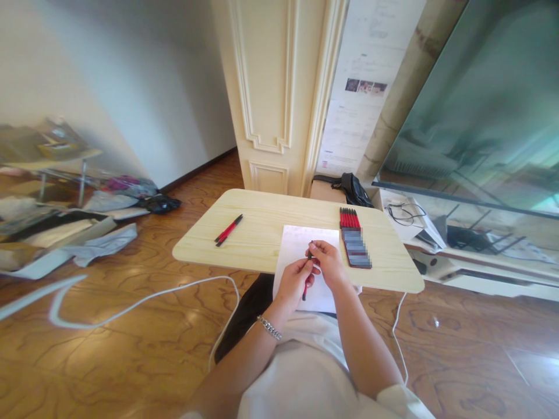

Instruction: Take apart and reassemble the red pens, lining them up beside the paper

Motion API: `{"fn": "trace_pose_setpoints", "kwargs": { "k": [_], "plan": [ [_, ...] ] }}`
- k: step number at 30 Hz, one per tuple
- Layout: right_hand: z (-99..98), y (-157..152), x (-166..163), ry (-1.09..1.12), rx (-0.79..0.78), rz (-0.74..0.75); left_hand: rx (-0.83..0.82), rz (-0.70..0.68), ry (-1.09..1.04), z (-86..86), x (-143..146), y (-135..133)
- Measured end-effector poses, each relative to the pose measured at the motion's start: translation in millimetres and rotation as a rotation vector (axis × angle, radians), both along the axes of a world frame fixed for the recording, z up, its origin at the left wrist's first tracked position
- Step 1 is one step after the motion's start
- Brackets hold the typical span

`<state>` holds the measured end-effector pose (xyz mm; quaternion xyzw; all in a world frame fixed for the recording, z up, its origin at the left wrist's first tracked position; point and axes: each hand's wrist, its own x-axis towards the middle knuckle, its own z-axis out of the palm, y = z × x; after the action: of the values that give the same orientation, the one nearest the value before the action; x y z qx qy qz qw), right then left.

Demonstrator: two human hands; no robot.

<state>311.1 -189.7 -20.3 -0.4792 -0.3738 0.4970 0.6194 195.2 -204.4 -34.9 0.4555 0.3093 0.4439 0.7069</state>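
Observation:
A red pen with black ends [304, 292] is held upright-slanting between my two hands above white paper [292, 238]. Its lower shaft is wrapped by the closed fingers of my left hand [294, 282], which wears a chain bracelet at the wrist. My right hand [328, 262] pinches the black upper end with thumb and fingers. Much of the pen's middle is hidden by the fingers. Right of the paper lies a row of several red-and-black pens [349, 218], side by side. Just below them is a flat dark rectangular object [358, 249], its face blurred out. A pair of similar pens [229, 230] rests on the left.
The small wooden-topped table [257, 203] has rounded corners. A black bag [354, 189] sits behind it. To the right stands a low cabinet [480, 279] with a cable and papers on top. White cords [152, 302] trail over the floor, and clutter lies far left.

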Motion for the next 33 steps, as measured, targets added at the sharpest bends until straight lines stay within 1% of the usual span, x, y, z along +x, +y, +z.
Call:
{"fn": "trace_pose_setpoints", "kwargs": {
  "k": [3,8,13,18,22,24,29,33],
  "plan": [
    [0.0,0,1,0.02,-0.026,0.055,-0.004,0.006,0.013,-0.4,0,0],
    [-1.7,0,0,-0.055,-0.018,-0.024,0.024,0.024,0.036,-4.3,0,1],
    [-2.3,0,2,-0.006,-0.034,0.069,0.044,0.031,0.05,-6.7,1,1],
    [-4.7,1,3,-0.083,0.007,-0.015,0.046,0.031,0.035,-3.6,0,1],
    [-4.9,4,6,-0.059,-0.009,0.009,0.006,0.025,0.057,-1.7,-1,0],
    [-3.1,5,8,-0.062,-0.019,0.016,-0.005,0.026,0.06,-1.5,-1,0],
    [8.2,17,15,-0.197,-0.056,-0.025,-0.033,0.017,0.044,-1.6,-2,-2],
    [17.9,38,24,-0.147,-0.031,-0.103,-0.061,-0.014,0.059,-2.6,-6,-5]
  ]
}}
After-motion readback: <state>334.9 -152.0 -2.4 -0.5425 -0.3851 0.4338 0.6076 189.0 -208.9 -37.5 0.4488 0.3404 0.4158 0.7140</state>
